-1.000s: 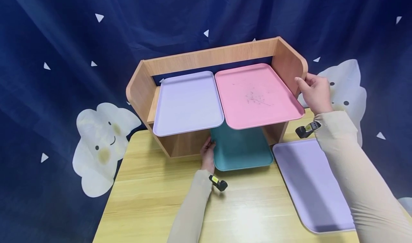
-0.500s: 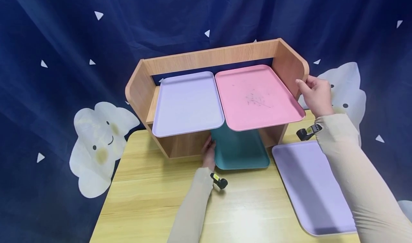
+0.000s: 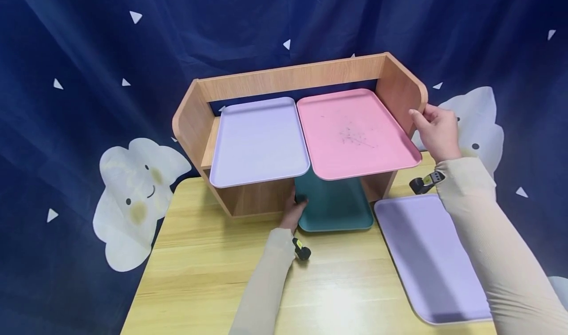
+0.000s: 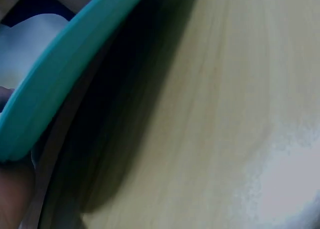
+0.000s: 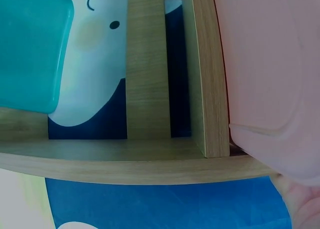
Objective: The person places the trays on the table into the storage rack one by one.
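In the head view a teal tray [image 3: 337,207] sits partly inside the lower opening of a wooden shelf [image 3: 293,80], its near end jutting out over the table. My left hand [image 3: 293,213] holds the tray's left edge, thumb over the top, other fingers mostly hidden. From the left wrist, the teal rim [image 4: 55,74] shows raised over the tabletop, casting a dark shadow. My right hand [image 3: 439,130] pinches the front edge of the shelf's right side panel [image 3: 399,91]. Beside that hand, a pink tray [image 3: 359,135] with grey marks lies on the upper level.
A lavender tray [image 3: 262,143] lies left of the pink one, both overhanging the shelf front. Another lavender tray [image 3: 430,256] rests on the wooden table [image 3: 213,276] at right, partly behind my right forearm. A dark blue curtain [image 3: 284,10] hangs behind.
The teal tray has shifted slightly inward and to the right. My left hand has moved with it, its thumb now farther over the edge. The right hand keeps its place on the panel.
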`<state>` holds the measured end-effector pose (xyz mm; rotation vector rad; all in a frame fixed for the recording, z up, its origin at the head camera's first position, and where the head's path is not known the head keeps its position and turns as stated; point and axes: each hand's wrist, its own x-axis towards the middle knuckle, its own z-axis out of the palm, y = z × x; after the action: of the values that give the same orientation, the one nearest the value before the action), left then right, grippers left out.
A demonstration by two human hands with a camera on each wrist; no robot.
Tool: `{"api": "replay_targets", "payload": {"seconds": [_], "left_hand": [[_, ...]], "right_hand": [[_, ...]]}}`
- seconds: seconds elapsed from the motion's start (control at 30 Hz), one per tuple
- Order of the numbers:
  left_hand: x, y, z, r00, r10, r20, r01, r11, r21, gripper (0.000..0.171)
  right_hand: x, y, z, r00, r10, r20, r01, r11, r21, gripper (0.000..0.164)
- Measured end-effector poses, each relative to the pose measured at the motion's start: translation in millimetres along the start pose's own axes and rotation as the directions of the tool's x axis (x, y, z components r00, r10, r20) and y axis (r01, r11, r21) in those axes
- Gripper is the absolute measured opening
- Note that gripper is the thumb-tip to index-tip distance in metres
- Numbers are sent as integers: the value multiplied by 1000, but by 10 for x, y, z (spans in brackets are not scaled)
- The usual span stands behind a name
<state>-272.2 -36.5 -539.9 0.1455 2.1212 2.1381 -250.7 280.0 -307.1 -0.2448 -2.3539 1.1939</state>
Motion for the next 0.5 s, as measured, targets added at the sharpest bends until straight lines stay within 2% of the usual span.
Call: {"api": "replay_targets", "payload": {"seconds": [0.07, 0.23, 0.33, 0.5], "left_hand": [[33, -72, 6, 1000, 5, -3, -5, 1000, 21, 75], [118, -277, 52, 999, 27, -33, -22, 988, 150, 77], [96, -255, 68, 999, 36, -29, -30, 980, 198, 77], [63, -207, 74, 999, 38, -37, -30, 977, 210, 76]], "right_hand": [[-4, 6, 10, 1000, -2, -2, 2, 1000, 2, 43], [3, 17, 24, 1000, 9, 11, -9, 1000, 13, 45], [12, 22, 23, 1000, 4, 14, -4, 1000, 16, 45], [29, 27, 11, 1000, 15, 15, -15, 1000, 9, 45]]}}
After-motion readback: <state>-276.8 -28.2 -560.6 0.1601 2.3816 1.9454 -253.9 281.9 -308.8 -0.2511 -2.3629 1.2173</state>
